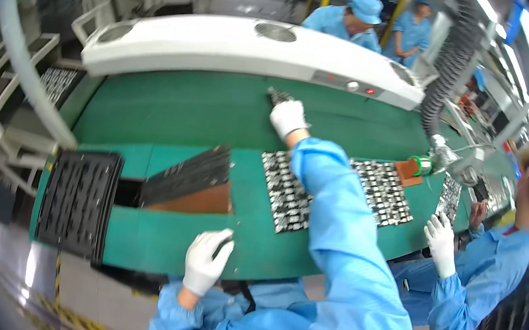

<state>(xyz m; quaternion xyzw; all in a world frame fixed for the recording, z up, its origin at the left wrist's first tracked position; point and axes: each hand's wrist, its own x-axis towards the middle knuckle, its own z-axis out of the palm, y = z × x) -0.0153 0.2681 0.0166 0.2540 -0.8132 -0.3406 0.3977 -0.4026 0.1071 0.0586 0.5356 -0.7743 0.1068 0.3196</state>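
Note:
My right hand (288, 119), white-gloved, reaches far over the green bench (185, 111). Its fingers are closed on a small dark part (278, 95), partly hidden by the glove. My left hand (205, 261), also gloved, hovers at the bench's near edge with fingers curled toward the thumb. A dark patch shows between them, too small to name. Beneath my right forearm lies a panel of black and silver parts in rows (381, 190), its middle hidden by the sleeve. Left of it, a dark ribbed sheet (193, 172) rests tilted on a brown board (200, 200).
A black slotted tray (76, 200) sits at the bench's left end. The long white fan unit (226, 50) spans the back. At right hang a ribbed hose (448, 62) and a green-rimmed nozzle (421, 164). A co-worker (486, 261) in blue works close by on the right.

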